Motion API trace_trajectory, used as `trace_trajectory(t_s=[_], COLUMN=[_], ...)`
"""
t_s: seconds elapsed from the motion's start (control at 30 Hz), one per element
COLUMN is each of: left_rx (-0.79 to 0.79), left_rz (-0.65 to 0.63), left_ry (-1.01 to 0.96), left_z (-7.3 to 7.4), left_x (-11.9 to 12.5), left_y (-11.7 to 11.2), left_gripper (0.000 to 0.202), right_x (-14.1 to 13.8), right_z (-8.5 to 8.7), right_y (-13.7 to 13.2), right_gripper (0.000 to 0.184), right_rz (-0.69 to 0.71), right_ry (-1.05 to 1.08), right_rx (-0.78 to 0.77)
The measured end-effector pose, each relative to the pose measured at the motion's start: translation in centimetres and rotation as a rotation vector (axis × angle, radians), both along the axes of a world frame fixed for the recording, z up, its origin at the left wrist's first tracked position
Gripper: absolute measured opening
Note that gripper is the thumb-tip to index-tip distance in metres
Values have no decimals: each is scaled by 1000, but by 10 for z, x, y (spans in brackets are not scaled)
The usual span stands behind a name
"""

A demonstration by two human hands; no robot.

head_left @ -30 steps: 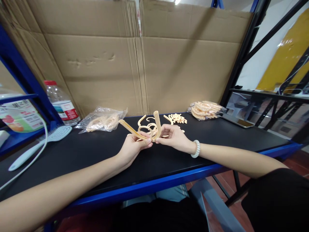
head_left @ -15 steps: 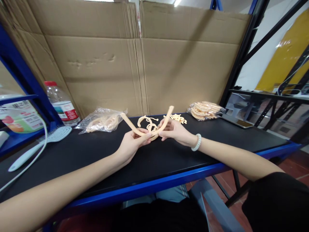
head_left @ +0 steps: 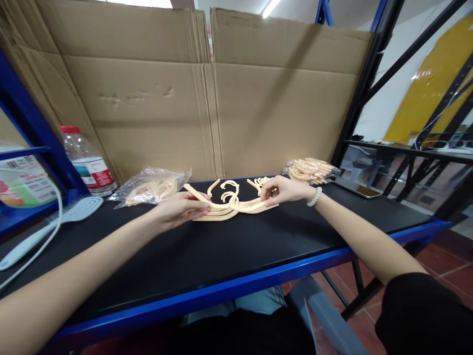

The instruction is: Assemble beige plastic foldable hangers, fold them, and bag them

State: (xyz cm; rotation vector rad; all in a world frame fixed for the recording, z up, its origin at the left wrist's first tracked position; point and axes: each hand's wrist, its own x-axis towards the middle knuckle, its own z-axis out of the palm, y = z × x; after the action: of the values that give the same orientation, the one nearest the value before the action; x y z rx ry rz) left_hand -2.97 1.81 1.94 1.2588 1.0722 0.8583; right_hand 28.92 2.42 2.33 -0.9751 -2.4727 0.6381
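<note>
My left hand (head_left: 177,209) and my right hand (head_left: 283,190) each pinch one end of a long curved peach plastic strip (head_left: 225,204), held low over the black table top (head_left: 207,256). The strip sags in a shallow arc and rests on two similar strips lying under it. A small curled peach piece (head_left: 229,190) stands at the strip's middle. A white bead bracelet (head_left: 315,196) is on my right wrist. Both hands have fingers closed on the strip's ends.
A clear bag of peach pieces (head_left: 151,187) lies at the back left, another bag (head_left: 308,170) at the back right. Small loose peach parts (head_left: 258,182) sit behind my right hand. A water bottle (head_left: 84,160), a white brush (head_left: 48,224) and a cardboard wall (head_left: 207,98) are also there.
The strip was bent into a tight V between my hands held close together. My hands have moved apart and down, and the strip now lies nearly flat over the others.
</note>
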Motion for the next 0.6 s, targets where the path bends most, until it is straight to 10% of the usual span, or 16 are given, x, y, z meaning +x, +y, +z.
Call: trace_trajectory(t_s=[0.27, 0.6], left_rx=[212, 886], left_rz=[-271, -472], left_ry=[388, 1034], left_z=[17, 7], left_x=[-25, -19], left_y=[14, 8], left_gripper=[29, 23], right_x=[2, 2], right_z=[-2, -9], right_y=[3, 6], right_gripper=[13, 7], right_rz=[63, 54], right_ry=[-136, -272], right_rx=[97, 148])
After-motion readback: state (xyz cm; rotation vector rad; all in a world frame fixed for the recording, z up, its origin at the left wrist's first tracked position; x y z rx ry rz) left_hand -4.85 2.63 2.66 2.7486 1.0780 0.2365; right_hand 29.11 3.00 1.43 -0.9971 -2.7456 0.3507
